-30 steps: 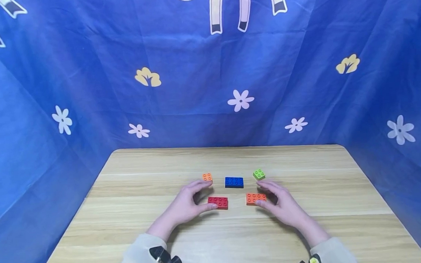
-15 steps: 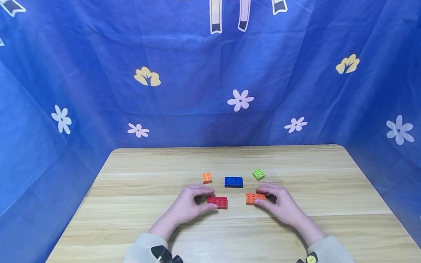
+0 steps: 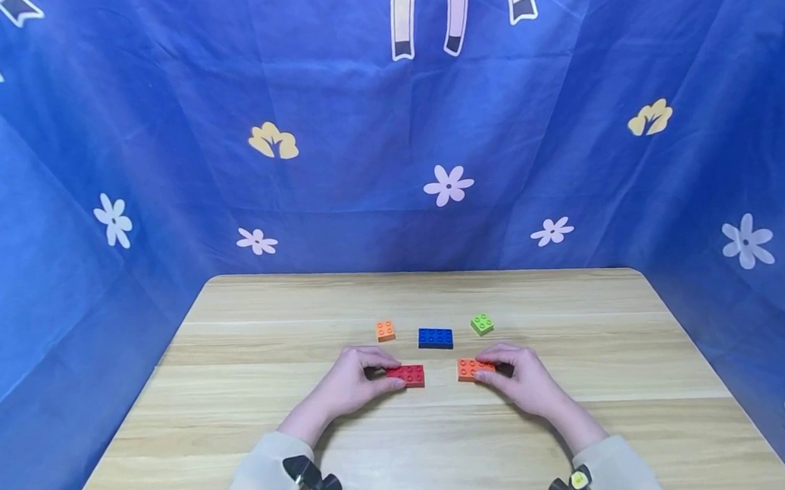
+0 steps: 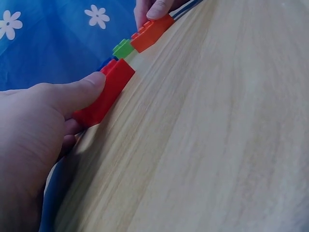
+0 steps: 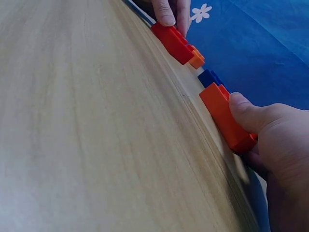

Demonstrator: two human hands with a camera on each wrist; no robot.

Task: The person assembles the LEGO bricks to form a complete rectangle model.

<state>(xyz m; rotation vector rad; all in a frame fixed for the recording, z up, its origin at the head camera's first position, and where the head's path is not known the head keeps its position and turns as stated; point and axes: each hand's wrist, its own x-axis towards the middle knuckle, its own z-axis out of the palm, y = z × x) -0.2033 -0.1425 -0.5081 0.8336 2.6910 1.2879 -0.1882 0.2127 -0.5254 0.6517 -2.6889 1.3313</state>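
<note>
My left hand (image 3: 348,385) pinches a red toy building brick (image 3: 413,376) between thumb and fingers, thumb on its near side. In the left wrist view the thumb presses near the top of the red brick (image 4: 112,92). To the right, my right hand (image 3: 529,382) grips an orange eight-stud brick (image 3: 466,369) the same way, its thumb against the near side in the right wrist view. Both bricks lie flat, with a gap between their facing ends. Fingers hide the outer end of each.
Behind the held bricks lie a small orange brick (image 3: 386,331), a blue brick (image 3: 435,338) and a small green brick (image 3: 482,324), set apart from one another. The wooden table (image 3: 407,456) ends at a blue patterned cloth (image 3: 362,201) at the back and sides.
The left fingers have drawn back from beside the small orange brick and closed on the red one. The right fingers have closed on the larger orange brick. The bricks stay where they were.
</note>
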